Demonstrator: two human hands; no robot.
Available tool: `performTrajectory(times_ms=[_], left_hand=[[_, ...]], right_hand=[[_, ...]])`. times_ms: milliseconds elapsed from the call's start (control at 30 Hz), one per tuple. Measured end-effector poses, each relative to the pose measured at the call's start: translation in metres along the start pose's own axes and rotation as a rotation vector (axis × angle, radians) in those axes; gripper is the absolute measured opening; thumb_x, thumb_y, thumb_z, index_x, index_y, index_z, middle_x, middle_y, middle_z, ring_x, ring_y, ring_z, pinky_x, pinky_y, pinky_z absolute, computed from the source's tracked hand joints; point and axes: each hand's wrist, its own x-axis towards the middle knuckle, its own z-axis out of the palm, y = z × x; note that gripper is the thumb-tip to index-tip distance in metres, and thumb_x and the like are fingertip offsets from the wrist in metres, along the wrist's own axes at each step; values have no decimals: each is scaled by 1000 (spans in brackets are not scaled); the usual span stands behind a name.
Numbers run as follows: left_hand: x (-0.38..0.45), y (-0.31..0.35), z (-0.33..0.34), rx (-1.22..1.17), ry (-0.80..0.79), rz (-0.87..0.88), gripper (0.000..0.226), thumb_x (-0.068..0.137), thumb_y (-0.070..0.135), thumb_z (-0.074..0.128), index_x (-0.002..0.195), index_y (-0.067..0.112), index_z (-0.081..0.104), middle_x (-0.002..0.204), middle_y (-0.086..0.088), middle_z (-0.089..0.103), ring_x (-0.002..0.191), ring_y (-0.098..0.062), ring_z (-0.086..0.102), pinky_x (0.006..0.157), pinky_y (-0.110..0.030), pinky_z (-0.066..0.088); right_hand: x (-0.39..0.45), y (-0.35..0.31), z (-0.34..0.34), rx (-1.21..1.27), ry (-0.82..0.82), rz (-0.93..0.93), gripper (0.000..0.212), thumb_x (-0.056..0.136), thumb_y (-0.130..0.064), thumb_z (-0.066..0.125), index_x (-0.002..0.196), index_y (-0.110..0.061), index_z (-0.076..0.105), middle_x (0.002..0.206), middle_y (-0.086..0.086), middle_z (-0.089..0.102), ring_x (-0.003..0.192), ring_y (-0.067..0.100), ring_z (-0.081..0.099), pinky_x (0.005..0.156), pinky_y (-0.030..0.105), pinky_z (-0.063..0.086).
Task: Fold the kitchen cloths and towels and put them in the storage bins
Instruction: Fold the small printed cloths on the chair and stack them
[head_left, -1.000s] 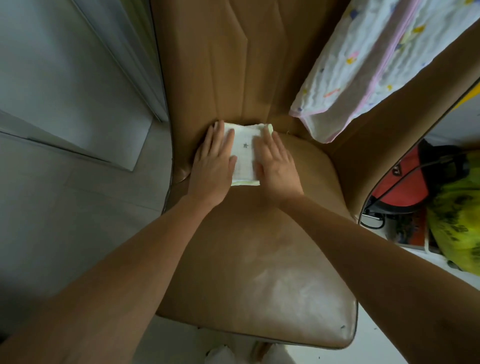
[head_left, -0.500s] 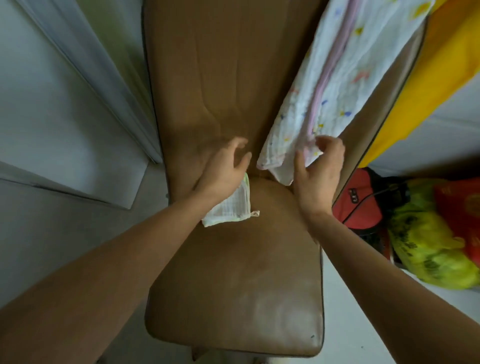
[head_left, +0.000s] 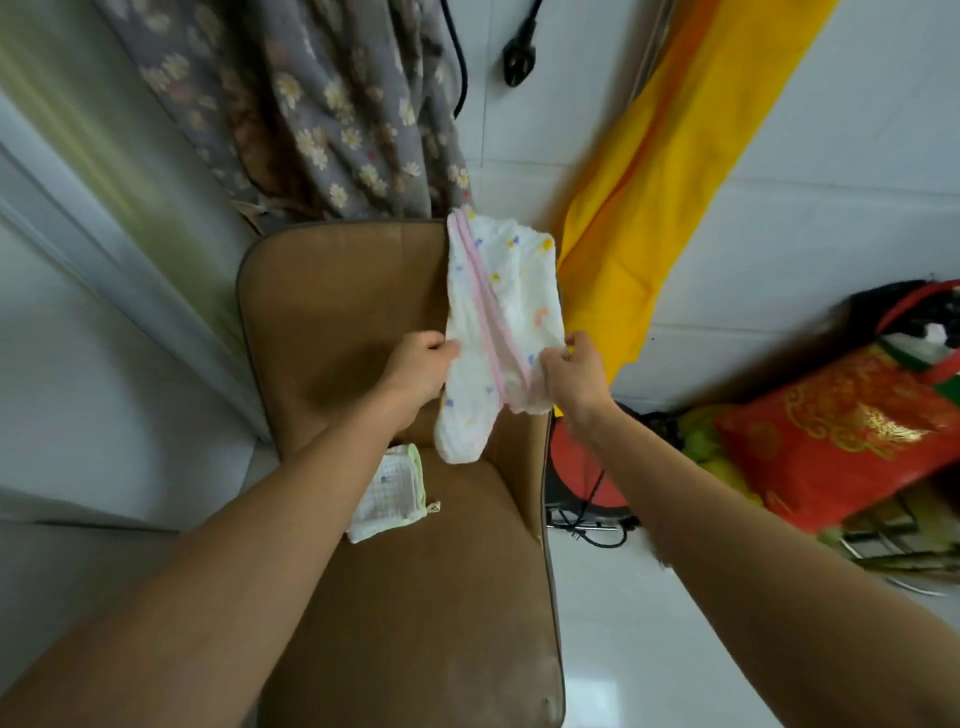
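A white towel (head_left: 498, 317) with pink stripes and small coloured marks hangs over the right part of the brown chair's backrest. My left hand (head_left: 422, 370) grips its left edge. My right hand (head_left: 570, 371) pinches its right lower edge. Both hands hold the towel up in front of the backrest, and its bottom corner dangles just above the seat. A small folded white cloth (head_left: 397, 493) with a green edge lies on the brown chair (head_left: 415, 597) seat, partly hidden under my left forearm.
A grey flowered fabric (head_left: 332, 114) hangs behind the chair, a yellow cloth (head_left: 670, 171) to its right. Red and green bags (head_left: 831, 436) and a black cable (head_left: 592, 530) sit on the white floor at the right. A grey wall panel runs along the left.
Both hands left the small folded cloth on the seat and took hold of the pink-striped towel on the backrest. The view has tilted upward.
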Motion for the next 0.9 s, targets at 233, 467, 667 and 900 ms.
performTrajectory(times_ms=[233,467,667,900], left_hand=[[-82,66,-14,1007,-270,606,64,86,26,65,142,17,35,142,-3,41,128,-23,40,102,-42,40],[-151,115,-18,866,-287,812,57,82,14,68,133,26,45,138,2,45,126,-21,41,96,-43,43],[-200,140,-10,1090,-784,853,13,84,21,69,95,15,69,96,-2,68,85,-14,58,68,-27,43],[-220,138,2,937,-730,796,28,97,22,48,70,22,41,65,5,39,65,-16,37,54,-28,27]], right_hand=[[-84,-69,-52,-274,-275,-20,41,99,-25,46,124,6,51,129,24,53,118,39,52,100,47,43],[-165,-95,-95,-339,-365,108,46,94,-48,45,119,-14,62,119,8,64,105,22,61,97,41,49],[-225,-96,-127,-557,-436,90,57,72,-66,63,105,-21,70,106,-2,70,101,16,64,91,32,50],[-260,-90,-148,-1168,-16,-246,28,78,-7,50,105,-14,53,99,10,62,93,32,58,63,30,35]])
